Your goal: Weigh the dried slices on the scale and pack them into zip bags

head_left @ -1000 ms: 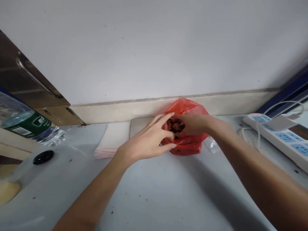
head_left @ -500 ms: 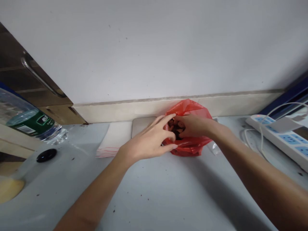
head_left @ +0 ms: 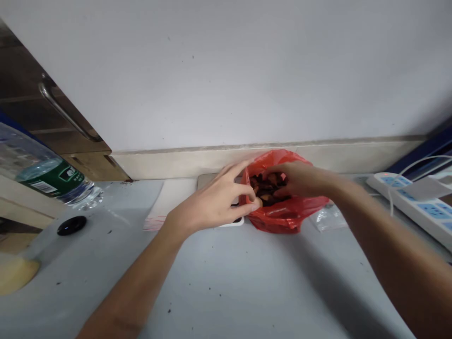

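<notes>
A red plastic bag (head_left: 282, 221) stands with its mouth open, holding dark brown dried-looking slices (head_left: 264, 188) whose exact kind I cannot tell. At its left rim is my left hand (head_left: 215, 197), thumb and fingers closed on the edge of the plastic. My right hand (head_left: 300, 179) reaches in from the right, its fingers apart among the slices; its fingertips are partly hidden. Partly covered by my left hand, a small flat scale (head_left: 206, 180) with a metal top and white edge sits left of the bag.
White bags with red edges (head_left: 171, 200) lie left of the scale. A clear plastic bag (head_left: 328, 219) lies to the right, near a power strip (head_left: 416, 200) with a white cable. A water bottle (head_left: 52, 176), a black round lid (head_left: 71, 226) and a yellowish round object (head_left: 17, 275) are at left.
My right hand has shifted right within the bag, exposing more brown slices. The bag's mouth is wider, and more of the scale's front edge and the clear plastic bag shows.
</notes>
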`<move>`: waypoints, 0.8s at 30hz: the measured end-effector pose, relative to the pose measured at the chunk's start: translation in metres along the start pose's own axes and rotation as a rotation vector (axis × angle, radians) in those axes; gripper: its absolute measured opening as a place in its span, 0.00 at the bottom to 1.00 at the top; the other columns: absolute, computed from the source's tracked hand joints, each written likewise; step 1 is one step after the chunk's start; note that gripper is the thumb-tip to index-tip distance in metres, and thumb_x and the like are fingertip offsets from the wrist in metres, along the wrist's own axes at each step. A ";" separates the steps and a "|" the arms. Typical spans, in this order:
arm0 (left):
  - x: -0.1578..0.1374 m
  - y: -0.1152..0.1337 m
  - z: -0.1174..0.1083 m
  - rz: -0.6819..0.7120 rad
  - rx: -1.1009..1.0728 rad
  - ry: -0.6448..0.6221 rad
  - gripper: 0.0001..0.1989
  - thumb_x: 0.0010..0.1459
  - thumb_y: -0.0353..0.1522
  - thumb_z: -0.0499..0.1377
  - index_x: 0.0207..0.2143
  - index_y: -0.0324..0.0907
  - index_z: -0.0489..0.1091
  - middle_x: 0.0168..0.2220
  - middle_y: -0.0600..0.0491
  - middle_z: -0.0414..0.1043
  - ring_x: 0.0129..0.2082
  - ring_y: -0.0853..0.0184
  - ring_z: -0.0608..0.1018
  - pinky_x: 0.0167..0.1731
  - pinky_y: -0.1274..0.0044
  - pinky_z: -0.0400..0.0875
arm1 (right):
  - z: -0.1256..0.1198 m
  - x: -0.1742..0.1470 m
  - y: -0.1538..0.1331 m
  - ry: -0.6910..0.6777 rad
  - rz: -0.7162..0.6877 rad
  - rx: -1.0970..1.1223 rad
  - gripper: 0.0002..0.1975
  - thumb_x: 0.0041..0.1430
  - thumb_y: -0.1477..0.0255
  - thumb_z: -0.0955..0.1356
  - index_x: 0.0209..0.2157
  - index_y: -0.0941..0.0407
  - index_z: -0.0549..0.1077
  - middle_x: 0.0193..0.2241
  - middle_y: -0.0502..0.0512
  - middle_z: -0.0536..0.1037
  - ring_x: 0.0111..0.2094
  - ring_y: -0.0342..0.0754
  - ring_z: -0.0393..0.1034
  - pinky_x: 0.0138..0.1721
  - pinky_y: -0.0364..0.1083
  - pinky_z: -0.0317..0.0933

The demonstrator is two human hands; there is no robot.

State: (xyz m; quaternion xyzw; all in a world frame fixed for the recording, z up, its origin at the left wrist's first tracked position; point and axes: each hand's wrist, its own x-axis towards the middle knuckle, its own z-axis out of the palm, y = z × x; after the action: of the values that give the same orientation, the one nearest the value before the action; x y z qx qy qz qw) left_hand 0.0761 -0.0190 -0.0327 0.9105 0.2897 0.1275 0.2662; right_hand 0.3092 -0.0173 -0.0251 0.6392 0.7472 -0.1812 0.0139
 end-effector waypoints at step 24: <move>-0.032 -0.058 -0.057 -0.487 0.213 -0.208 0.28 0.63 0.50 0.54 0.58 0.46 0.74 0.61 0.47 0.76 0.60 0.54 0.75 0.57 0.69 0.68 | -0.012 0.028 -0.057 0.394 -0.306 0.869 0.12 0.50 0.76 0.76 0.37 0.55 0.76 0.32 0.50 0.77 0.33 0.47 0.75 0.36 0.48 0.74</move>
State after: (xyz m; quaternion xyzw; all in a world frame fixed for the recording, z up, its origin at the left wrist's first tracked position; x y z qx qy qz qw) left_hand 0.0018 0.0249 -0.0201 0.8450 0.4829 -0.0654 0.2202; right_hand 0.2518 0.0060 -0.0067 0.4912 0.6763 -0.3515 -0.4216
